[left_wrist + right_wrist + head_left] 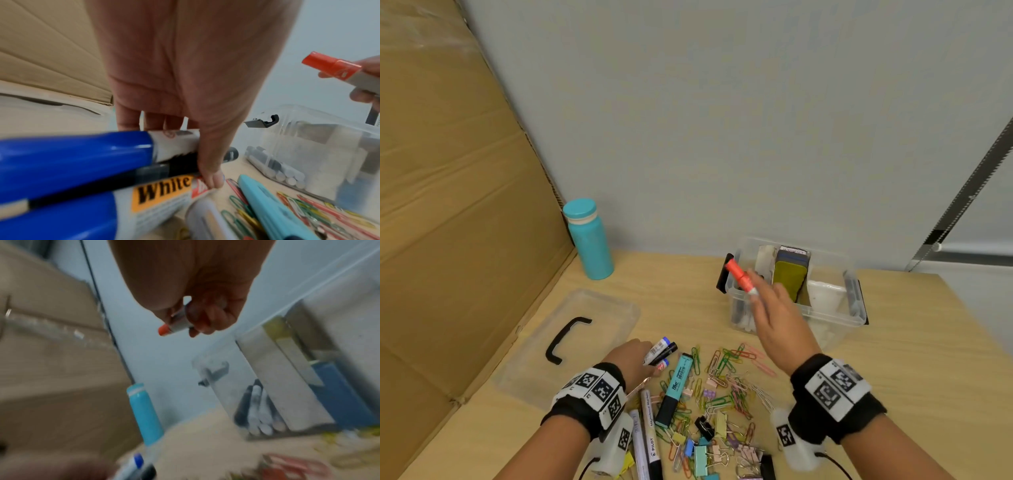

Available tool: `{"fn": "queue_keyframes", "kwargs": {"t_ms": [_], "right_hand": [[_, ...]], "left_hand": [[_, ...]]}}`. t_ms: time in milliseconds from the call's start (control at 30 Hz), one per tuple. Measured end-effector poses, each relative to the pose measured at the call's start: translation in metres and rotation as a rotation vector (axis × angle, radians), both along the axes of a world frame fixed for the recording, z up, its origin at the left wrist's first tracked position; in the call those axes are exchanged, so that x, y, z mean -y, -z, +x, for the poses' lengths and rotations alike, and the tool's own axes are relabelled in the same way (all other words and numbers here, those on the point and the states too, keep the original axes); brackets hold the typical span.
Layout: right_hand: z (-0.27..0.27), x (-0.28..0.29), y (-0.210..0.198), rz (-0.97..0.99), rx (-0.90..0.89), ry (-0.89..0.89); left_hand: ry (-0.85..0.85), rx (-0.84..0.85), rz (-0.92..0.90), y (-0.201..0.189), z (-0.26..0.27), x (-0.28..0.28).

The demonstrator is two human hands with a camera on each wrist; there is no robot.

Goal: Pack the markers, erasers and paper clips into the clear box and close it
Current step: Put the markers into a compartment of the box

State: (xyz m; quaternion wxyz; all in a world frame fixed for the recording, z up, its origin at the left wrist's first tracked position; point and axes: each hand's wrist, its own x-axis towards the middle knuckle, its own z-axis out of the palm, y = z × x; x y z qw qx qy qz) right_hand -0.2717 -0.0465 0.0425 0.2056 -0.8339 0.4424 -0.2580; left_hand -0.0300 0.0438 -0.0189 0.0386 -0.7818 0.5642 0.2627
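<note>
My right hand pinches one red-capped marker over the clear box; my left hand grips three markers.

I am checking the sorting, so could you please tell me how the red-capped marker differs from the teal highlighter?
The red-capped marker is held in the right hand above the clear box; the teal highlighter lies on the table among the paper clips, untouched. The marker has a red cap and a pale barrel; the highlighter has a teal body and a dark end. Neither is in the box yet.
</note>
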Motion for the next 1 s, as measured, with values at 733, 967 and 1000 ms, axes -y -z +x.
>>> {"fn": "queue_keyframes", "kwargs": {"t_ms": [733,967,1000], "right_hand": [[0.052,0.09,-0.05,-0.2,-0.882,0.024],[0.04,0.093,-0.039,-0.1,-1.004,0.022],[0.034,0.092,-0.04,-0.107,-0.891,0.034]], "left_hand": [[0.006,-0.136,-0.558,-0.048,-0.006,-0.006],[0.046,-0.175,-0.621,-0.049,-0.005,-0.01],[0.052,-0.177,-0.627,-0.05,-0.005,-0.011]]}}
